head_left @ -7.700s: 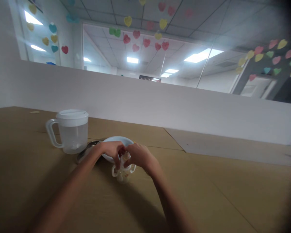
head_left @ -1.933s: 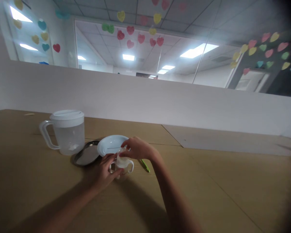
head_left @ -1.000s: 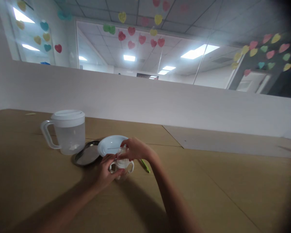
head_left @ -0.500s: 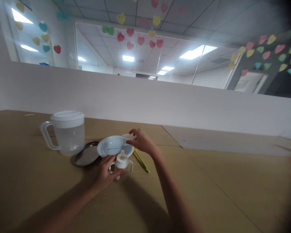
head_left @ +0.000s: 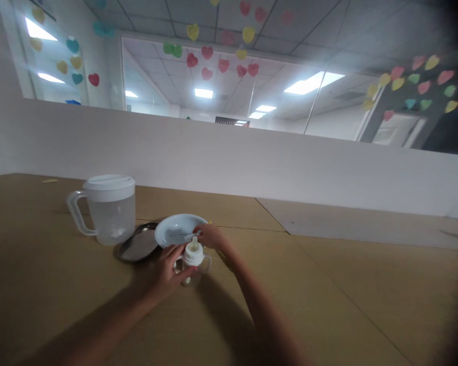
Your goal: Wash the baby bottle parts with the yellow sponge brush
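Observation:
A clear baby bottle with two side handles, a white collar and a pale teat point(head_left: 194, 255) stands upright on the table. My left hand point(head_left: 171, 269) is closed around its left side, with the thumb across the front. Just behind the teat, my right hand point(head_left: 209, 236) reaches over the near right part of a white bowl point(head_left: 168, 223). Its fingers are drawn together, and what they grip is hidden or too small to make out. A thin straight line shows inside the bowl, close to these fingertips.
A lidded clear pitcher point(head_left: 112, 213) with liquid stands on the left. Beside it lies a dark-rimmed metal tray point(head_left: 139, 244). My right wrist mostly covers a yellow-green utensil point(head_left: 225, 260). A white wall point(head_left: 229, 157) rises along the table's far edge.
My right hand has moved left and nearer, from the bowl's right rim to behind the teat. The clear cap-like piece it held no longer shows plainly. My left hand stays on the bottle.

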`<state>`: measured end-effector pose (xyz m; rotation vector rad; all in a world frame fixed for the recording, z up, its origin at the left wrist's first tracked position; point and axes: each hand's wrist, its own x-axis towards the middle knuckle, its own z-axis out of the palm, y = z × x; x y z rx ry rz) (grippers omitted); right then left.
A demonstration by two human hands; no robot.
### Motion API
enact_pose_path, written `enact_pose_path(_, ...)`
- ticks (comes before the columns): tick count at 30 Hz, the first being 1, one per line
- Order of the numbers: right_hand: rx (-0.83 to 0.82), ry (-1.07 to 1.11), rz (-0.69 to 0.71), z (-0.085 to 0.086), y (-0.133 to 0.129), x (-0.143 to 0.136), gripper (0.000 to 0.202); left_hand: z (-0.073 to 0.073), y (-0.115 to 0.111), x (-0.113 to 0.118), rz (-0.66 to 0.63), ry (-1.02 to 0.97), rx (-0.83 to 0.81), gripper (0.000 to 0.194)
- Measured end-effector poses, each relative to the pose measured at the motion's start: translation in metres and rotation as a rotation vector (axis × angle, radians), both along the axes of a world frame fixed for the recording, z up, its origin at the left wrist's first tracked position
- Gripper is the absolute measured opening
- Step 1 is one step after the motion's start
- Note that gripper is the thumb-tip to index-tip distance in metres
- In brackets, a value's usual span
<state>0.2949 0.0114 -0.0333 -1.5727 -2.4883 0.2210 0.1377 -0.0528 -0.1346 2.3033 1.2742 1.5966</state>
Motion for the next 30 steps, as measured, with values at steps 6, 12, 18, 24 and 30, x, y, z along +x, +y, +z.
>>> enact_pose_path(6, 0.059, 0.069, 0.0, 0.004, -0.002, -0.004, 0.026, 0.005, -0.002, 0.002, 0.006, -0.011, 0.011, 0.05)
enact_pose_path(12, -0.149, 0.28, 0.038, 0.056, -0.038, 0.004, 0.048, 0.01, -0.006, 0.004, 0.006, -0.016, 0.005, 0.049)
enact_pose_path(18, 0.075, -0.119, 0.156, 0.066, -0.077, -0.007, 0.033, 0.007, -0.005, 0.002, 0.003, -0.019, -0.024, 0.045)
enact_pose_path(24, 0.179, -0.219, 0.238, 0.057, -0.074, -0.013, 0.021, 0.007, -0.004, 0.0, -0.038, -0.042, -0.019, 0.049)
enact_pose_path(30, 0.037, -0.116, 0.437, 0.065, -0.066, 0.003, 0.039, 0.006, -0.004, -0.001, -0.007, -0.059, -0.061, 0.05)
